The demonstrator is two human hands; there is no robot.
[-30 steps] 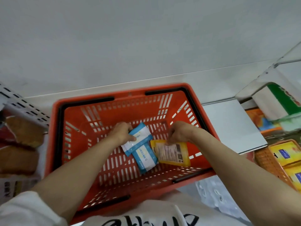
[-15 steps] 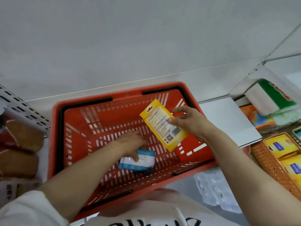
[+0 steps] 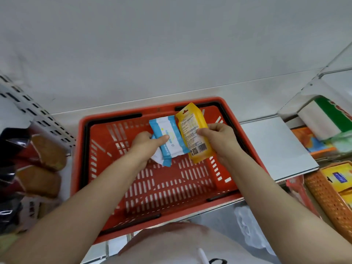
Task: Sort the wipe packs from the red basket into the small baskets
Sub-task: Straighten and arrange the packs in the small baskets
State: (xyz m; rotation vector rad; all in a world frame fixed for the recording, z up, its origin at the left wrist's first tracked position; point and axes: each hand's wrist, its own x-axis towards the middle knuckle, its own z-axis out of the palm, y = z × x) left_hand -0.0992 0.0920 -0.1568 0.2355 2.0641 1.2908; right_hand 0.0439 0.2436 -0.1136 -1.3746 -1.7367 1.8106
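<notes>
The red basket (image 3: 224, 176) sits in front of me, its slatted floor bare. My left hand (image 3: 146, 144) grips two blue-and-white wipe packs (image 3: 169, 139) together and holds them above the basket. My right hand (image 3: 219, 139) pinches a yellow wipe pack (image 3: 194, 134) upright, barcode side toward me, right beside the blue packs. A small orange basket (image 3: 327, 199) at the lower right holds yellow packs (image 3: 341, 178).
A white shelf board (image 3: 276, 145) lies right of the red basket. Green-and-white packages (image 3: 329, 117) and orange packs (image 3: 312, 143) fill the right shelf. Bagged brown goods (image 3: 38, 161) sit at the left. A clear plastic bag (image 3: 247, 225) lies below the basket.
My left hand has lifted the blue-and-white packs off the basket floor and raised them beside the yellow pack. My right hand keeps the yellow pack up.
</notes>
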